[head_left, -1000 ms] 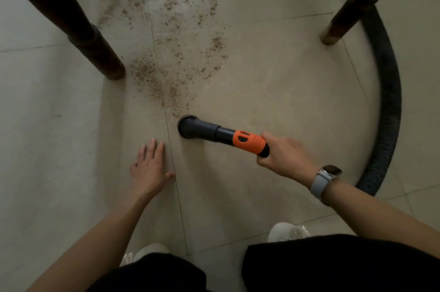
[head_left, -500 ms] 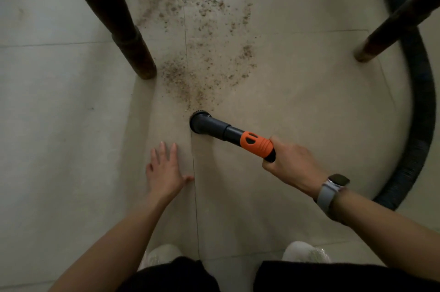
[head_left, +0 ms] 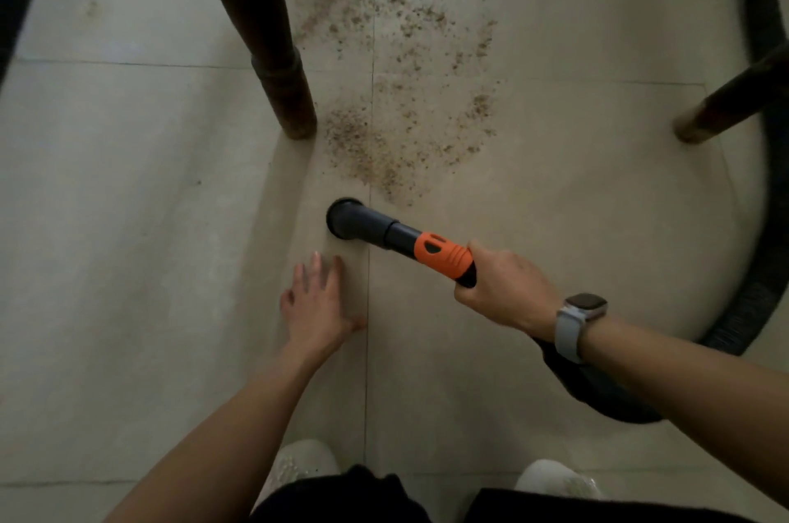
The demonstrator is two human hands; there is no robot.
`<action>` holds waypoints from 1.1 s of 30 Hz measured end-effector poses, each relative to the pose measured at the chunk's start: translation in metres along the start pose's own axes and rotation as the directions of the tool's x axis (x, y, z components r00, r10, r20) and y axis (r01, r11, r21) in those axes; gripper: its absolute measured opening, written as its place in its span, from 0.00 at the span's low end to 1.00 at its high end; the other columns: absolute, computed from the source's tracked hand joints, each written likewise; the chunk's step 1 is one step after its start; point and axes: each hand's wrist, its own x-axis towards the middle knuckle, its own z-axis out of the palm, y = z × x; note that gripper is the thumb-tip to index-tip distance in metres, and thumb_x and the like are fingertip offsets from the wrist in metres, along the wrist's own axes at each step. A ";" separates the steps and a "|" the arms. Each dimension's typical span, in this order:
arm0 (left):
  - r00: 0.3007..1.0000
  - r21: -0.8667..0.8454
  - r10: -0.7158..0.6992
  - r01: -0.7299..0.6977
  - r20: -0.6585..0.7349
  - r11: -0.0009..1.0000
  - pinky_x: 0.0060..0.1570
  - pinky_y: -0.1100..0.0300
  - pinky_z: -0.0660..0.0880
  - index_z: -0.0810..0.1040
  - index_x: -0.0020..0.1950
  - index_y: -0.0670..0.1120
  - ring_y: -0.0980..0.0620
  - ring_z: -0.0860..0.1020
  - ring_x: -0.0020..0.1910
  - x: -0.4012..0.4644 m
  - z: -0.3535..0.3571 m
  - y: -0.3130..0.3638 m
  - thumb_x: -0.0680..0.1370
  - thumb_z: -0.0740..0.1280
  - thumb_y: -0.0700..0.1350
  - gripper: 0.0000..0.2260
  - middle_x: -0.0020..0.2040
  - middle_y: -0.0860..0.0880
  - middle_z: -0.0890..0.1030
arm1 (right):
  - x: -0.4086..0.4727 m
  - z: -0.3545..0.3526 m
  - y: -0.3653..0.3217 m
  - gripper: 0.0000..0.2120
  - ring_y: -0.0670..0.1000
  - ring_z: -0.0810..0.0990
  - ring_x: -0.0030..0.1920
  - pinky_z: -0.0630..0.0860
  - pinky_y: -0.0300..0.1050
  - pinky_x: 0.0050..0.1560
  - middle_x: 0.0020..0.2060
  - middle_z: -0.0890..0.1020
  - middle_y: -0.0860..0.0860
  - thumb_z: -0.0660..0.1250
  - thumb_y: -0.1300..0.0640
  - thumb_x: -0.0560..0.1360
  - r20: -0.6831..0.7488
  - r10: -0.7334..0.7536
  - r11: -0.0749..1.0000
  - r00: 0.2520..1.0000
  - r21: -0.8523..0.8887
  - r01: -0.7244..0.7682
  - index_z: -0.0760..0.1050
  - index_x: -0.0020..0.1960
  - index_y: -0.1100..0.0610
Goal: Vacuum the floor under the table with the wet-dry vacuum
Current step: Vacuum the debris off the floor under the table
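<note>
Just short of the brown crumb scatter [head_left: 397, 95], mostly unvacuumed, right hand [head_left: 499, 292] grips the black orange-collared vacuum nozzle [head_left: 384, 230], left hand [head_left: 318, 305] splayed flat on pale tile floor [head_left: 128, 223]

table [head_left: 273, 53]: only legs in frame, top cut off | hose [head_left: 764, 31]: runs past top edge, vacuum body unseen | debris [head_left: 397, 65]: continues past top edge

- I see a pale tiled floor [head_left: 128, 223] with thin grout lines.
- Brown crumbs [head_left: 397, 95] lie scattered between two dark table legs, the left one [head_left: 277, 87] and the right one [head_left: 726, 108].
- A black ribbed hose [head_left: 768, 223] curves along the floor on the right.
- My left hand [head_left: 318, 309] rests flat on the tile.
- The nozzle [head_left: 346, 219] sits just short of the crumbs.
</note>
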 end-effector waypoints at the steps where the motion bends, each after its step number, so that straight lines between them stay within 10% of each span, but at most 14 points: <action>1: 1.000 -0.001 0.002 -0.002 -0.004 1.000 0.72 0.48 0.51 0.44 0.78 0.51 0.45 0.43 0.77 0.000 0.000 -0.002 0.71 0.69 0.60 0.45 0.78 0.48 0.41 | -0.006 0.003 0.000 0.10 0.62 0.79 0.46 0.66 0.44 0.37 0.44 0.80 0.58 0.64 0.52 0.73 0.014 -0.017 1.000 1.000 -0.009 0.018 0.67 0.51 0.55; 9: 0.988 -0.068 0.018 -0.029 -0.154 0.997 0.70 0.51 0.57 0.57 0.75 0.48 0.46 0.53 0.75 -0.011 0.006 -0.042 0.76 0.66 0.54 0.32 0.77 0.47 0.54 | 0.003 0.001 -0.021 0.10 0.61 0.79 0.47 0.68 0.46 0.38 0.47 0.80 0.58 0.63 0.52 0.74 0.021 -0.030 0.998 0.999 -0.047 0.031 0.66 0.50 0.55; 27: 0.964 -0.203 -0.252 0.231 -0.083 0.952 0.72 0.47 0.53 0.50 0.76 0.57 0.47 0.45 0.77 -0.012 -0.001 -0.116 0.71 0.68 0.63 0.41 0.78 0.51 0.45 | 0.118 -0.002 -0.182 0.07 0.52 0.77 0.36 0.75 0.43 0.35 0.39 0.77 0.52 0.65 0.54 0.73 0.088 -0.144 0.988 0.986 0.061 0.139 0.69 0.46 0.55; 33: 0.949 -0.247 -0.293 0.258 -0.117 0.934 0.72 0.48 0.52 0.46 0.78 0.46 0.48 0.45 0.77 -0.016 0.005 -0.117 0.69 0.67 0.65 0.48 0.78 0.49 0.45 | 0.072 0.008 -0.167 0.07 0.50 0.72 0.32 0.67 0.41 0.30 0.32 0.71 0.48 0.65 0.57 0.72 0.225 -0.210 0.978 0.951 0.056 0.203 0.67 0.43 0.53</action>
